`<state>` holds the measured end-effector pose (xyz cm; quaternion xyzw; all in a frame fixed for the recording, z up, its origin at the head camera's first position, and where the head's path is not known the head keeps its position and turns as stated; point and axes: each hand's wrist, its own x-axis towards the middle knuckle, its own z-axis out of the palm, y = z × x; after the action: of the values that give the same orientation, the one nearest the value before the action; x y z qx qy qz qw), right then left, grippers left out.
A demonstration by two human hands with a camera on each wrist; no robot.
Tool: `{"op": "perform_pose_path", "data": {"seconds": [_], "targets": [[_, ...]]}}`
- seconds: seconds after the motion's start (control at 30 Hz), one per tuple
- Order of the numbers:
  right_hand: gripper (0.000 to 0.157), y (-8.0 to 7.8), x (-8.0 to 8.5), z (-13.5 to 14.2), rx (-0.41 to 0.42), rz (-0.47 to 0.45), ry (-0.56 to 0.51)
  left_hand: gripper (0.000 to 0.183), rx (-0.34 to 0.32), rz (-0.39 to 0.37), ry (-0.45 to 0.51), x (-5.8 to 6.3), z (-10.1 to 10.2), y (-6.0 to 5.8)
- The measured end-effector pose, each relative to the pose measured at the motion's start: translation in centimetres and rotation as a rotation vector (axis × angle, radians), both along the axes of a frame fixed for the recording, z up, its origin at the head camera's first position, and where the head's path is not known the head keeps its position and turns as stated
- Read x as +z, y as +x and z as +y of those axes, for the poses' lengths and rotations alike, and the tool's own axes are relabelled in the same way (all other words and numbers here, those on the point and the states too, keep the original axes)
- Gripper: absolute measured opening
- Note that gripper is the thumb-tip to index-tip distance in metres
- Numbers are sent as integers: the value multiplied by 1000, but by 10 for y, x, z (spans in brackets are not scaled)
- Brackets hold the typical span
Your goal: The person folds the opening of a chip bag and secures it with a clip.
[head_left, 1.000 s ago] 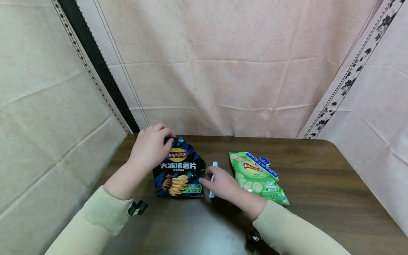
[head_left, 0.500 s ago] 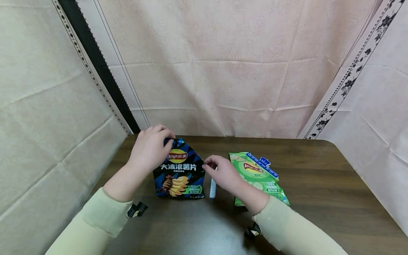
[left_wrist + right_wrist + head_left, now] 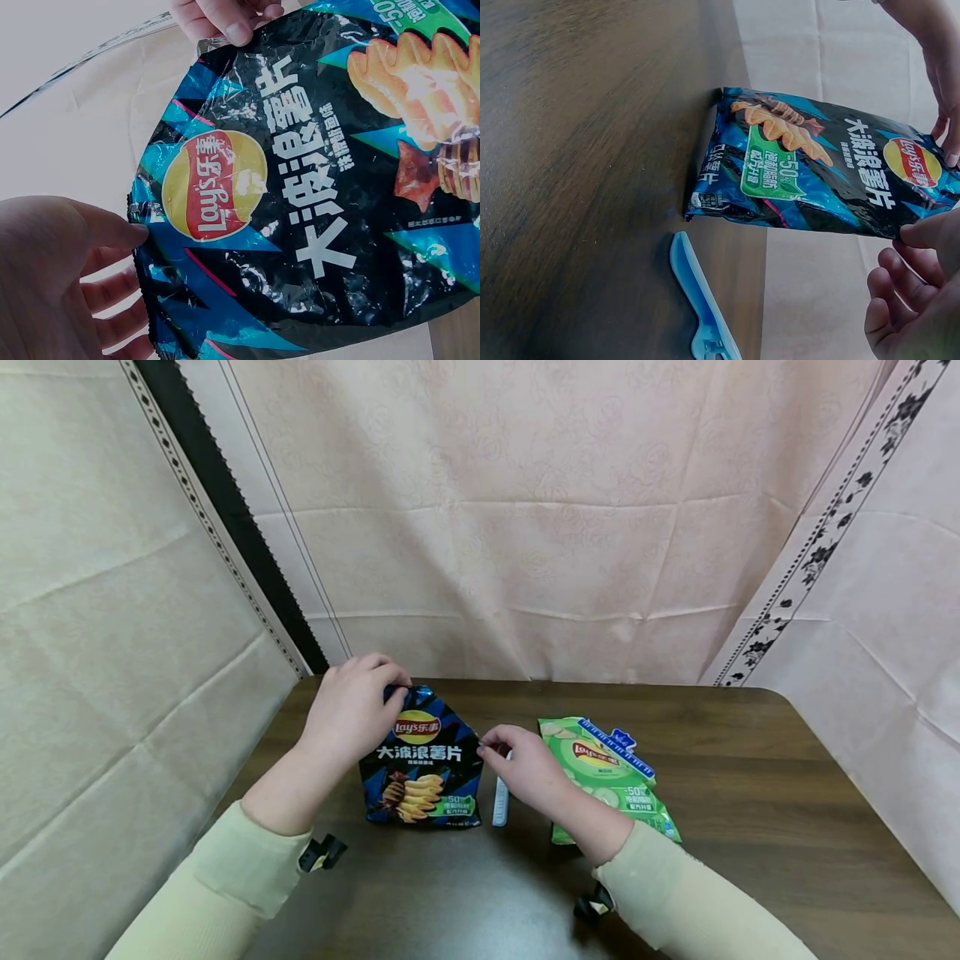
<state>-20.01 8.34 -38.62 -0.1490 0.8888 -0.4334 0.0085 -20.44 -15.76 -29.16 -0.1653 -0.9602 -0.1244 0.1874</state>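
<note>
A black and blue Lay's chip bag stands upright on the table, its printed front facing me. My left hand pinches its top left corner, thumb on the front, as the left wrist view shows too. At the bag's right edge, my right hand pinches the upper side corner between thumb and fingertips. Between the two hands the top edge slopes down to the right. A light blue bag clip lies on the table just right of the bag, partly behind my right hand in the head view.
A green Lay's chip bag lies to the right, with a dark blue strip-shaped clip along its top; my right forearm crosses over part of it. The wooden table ends at pale cloth curtains behind and at both sides.
My right hand has moved up along the bag's right edge, from its lower side to the upper corner, and then stayed there. The left hand and the bag have barely moved.
</note>
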Motion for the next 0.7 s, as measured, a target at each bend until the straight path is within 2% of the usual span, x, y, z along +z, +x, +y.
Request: {"op": "perform_pose_path", "data": {"seconds": [0.47,0.7], "targets": [[9,0,3,1,0,9,10,14,12,-10,-8,4,-3,0],[8,0,3,1,-5,1,-4,18,26,-46,9,2,-4,1]]}}
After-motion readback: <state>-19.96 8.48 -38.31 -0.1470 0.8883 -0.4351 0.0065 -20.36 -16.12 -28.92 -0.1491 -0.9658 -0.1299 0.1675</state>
